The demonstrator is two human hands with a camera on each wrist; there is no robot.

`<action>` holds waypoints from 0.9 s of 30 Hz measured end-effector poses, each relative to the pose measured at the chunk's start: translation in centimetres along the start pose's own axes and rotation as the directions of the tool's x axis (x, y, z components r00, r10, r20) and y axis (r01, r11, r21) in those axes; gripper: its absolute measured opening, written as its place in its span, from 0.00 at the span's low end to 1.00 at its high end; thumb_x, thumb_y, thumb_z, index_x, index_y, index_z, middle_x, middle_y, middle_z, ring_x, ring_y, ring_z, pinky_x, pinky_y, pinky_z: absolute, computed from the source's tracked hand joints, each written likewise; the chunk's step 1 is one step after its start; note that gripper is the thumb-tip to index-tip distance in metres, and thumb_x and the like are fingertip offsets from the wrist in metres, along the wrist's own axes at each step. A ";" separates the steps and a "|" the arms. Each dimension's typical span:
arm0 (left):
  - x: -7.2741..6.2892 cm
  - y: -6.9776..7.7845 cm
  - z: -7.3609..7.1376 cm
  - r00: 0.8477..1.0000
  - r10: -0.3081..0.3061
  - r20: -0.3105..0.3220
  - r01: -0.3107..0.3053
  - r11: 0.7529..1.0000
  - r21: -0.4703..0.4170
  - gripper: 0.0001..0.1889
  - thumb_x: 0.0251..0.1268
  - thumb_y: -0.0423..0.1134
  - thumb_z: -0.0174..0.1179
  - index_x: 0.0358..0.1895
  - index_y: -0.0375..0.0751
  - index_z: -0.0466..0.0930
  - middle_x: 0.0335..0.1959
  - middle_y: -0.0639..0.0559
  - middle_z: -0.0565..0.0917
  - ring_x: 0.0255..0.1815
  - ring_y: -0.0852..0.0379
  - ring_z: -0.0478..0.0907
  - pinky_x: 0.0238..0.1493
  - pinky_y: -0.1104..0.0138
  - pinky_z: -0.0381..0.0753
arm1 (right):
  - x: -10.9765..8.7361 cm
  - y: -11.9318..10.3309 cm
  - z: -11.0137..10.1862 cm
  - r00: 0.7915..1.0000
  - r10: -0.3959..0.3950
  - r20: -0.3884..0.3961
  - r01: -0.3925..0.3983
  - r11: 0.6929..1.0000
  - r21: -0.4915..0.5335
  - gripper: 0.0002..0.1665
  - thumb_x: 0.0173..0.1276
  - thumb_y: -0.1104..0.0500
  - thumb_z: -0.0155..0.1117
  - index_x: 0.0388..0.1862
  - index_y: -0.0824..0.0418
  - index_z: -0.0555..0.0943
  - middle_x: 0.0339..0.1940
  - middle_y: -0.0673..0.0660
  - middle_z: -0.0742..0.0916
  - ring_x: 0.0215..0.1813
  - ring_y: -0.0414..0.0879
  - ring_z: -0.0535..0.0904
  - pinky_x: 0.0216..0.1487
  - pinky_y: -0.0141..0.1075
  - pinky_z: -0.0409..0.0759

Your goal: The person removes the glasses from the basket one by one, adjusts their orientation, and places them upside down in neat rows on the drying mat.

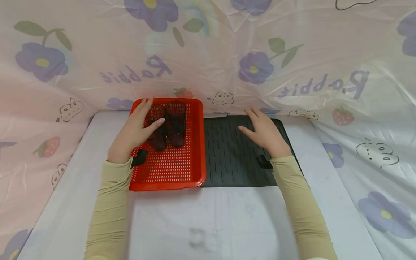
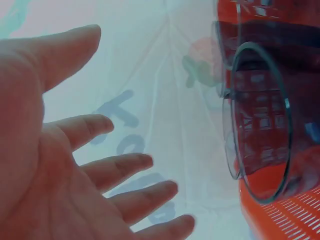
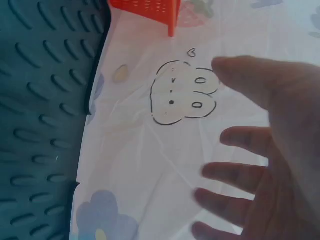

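A red perforated plastic basket (image 1: 199, 159) holds several dark purple, see-through drinking glasses (image 1: 176, 124) grouped toward its far end. My left hand (image 1: 134, 130) hovers over the basket's left side, partly covering the glasses in the head view. In the left wrist view, that hand's fingers are spread and hold nothing, apart from the clear rim of the nearest glass (image 2: 262, 125). My right hand (image 1: 264, 131) hangs above the black ridged mat (image 1: 224, 155), right of the basket. Its fingers are extended with nothing between them, as the right wrist view shows.
Basket and mat lie side by side on a white-covered table (image 1: 208, 220). Behind and at both sides hangs a printed curtain (image 1: 201, 65) with flowers and rabbits, close to the far edges of basket and mat. A black wrist device (image 1: 139, 157) sits under the left wrist.
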State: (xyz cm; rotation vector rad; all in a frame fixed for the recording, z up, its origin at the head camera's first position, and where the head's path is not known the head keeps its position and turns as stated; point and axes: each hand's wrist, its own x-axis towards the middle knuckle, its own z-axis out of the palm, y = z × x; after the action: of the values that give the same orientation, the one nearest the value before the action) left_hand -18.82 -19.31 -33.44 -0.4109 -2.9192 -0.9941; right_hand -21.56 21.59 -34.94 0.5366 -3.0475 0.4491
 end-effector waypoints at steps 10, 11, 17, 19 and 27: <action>-0.8 -0.8 -1.4 0.999 0.010 -0.038 -0.016 0.990 -0.137 0.39 0.70 0.57 0.52 0.77 0.50 0.45 0.74 0.41 0.54 0.73 0.38 0.51 0.68 0.43 0.50 | -0.6 0.2 -0.4 0.995 0.073 -0.069 -0.049 0.952 0.303 0.38 0.71 0.41 0.54 0.73 0.58 0.62 0.67 0.63 0.72 0.65 0.62 0.69 0.61 0.56 0.67; -0.8 -0.9 -1.5 0.999 0.005 -0.038 -0.011 0.988 -0.156 0.38 0.70 0.56 0.52 0.77 0.51 0.46 0.74 0.41 0.55 0.72 0.37 0.52 0.68 0.42 0.51 | -0.6 0.2 -0.4 0.994 0.079 -0.075 -0.050 0.942 0.331 0.37 0.71 0.42 0.55 0.73 0.58 0.63 0.67 0.63 0.73 0.65 0.61 0.69 0.61 0.56 0.68; -1.2 -1.5 -1.8 1.000 -0.017 -0.021 0.011 0.965 -0.262 0.35 0.71 0.54 0.53 0.76 0.55 0.49 0.72 0.40 0.59 0.70 0.36 0.56 0.65 0.41 0.57 | -0.9 0.2 -0.6 0.993 0.094 -0.075 -0.047 0.876 0.480 0.34 0.72 0.44 0.55 0.72 0.57 0.64 0.64 0.62 0.75 0.62 0.58 0.72 0.59 0.52 0.72; -1.2 -1.7 -2.0 1.000 -0.016 -0.016 0.011 0.958 -0.287 0.35 0.71 0.53 0.53 0.76 0.55 0.50 0.72 0.41 0.60 0.70 0.37 0.58 0.65 0.42 0.58 | -1.0 0.2 -0.8 0.993 0.100 -0.063 -0.053 0.856 0.515 0.34 0.73 0.44 0.54 0.72 0.56 0.64 0.64 0.61 0.76 0.61 0.57 0.73 0.58 0.53 0.72; -1.4 -2.4 -2.2 0.999 -0.042 0.016 0.045 0.932 -0.358 0.33 0.72 0.51 0.52 0.75 0.49 0.53 0.70 0.41 0.62 0.68 0.38 0.61 0.64 0.44 0.61 | -1.4 0.7 -1.3 0.993 0.109 0.036 -0.101 0.684 0.722 0.34 0.73 0.45 0.54 0.74 0.53 0.62 0.64 0.58 0.76 0.64 0.51 0.71 0.64 0.49 0.67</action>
State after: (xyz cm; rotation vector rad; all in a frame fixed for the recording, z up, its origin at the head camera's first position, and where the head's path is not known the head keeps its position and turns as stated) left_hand -18.23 -22.83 -33.24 -0.3595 -2.7587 -1.5432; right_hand -20.48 23.06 -34.00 0.3405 -2.7776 1.6911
